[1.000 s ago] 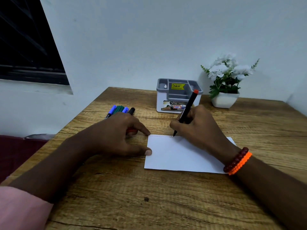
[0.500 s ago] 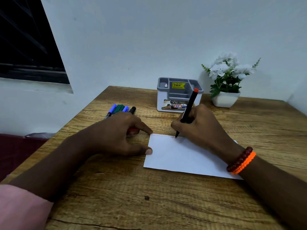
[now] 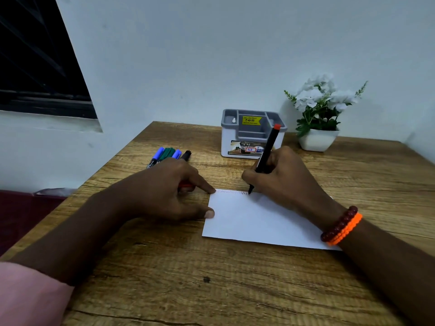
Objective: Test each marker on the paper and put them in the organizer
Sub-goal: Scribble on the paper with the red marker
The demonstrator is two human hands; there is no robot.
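A white sheet of paper (image 3: 254, 220) lies on the wooden table (image 3: 211, 278). My right hand (image 3: 284, 180) grips a black marker with a red end (image 3: 267, 154), its tip touching the paper's top edge beside a red zigzag line. My left hand (image 3: 164, 189) rests at the paper's left edge, forefinger and thumb touching it, with a red cap (image 3: 186, 185) tucked under the fingers. Behind the left hand lie several capped markers (image 3: 168, 154), blue, green and black. The grey and white organizer (image 3: 251, 134) stands at the back, with no markers visible inside.
A white pot of white flowers (image 3: 320, 114) stands right of the organizer, by the wall. A dark window (image 3: 35, 67) is at the upper left. The table's left edge runs diagonally; a dark red surface (image 3: 21, 215) lies below it.
The red zigzag along the paper's top edge has grown longer toward the right as my right hand moved the marker tip. My left hand stayed in place.
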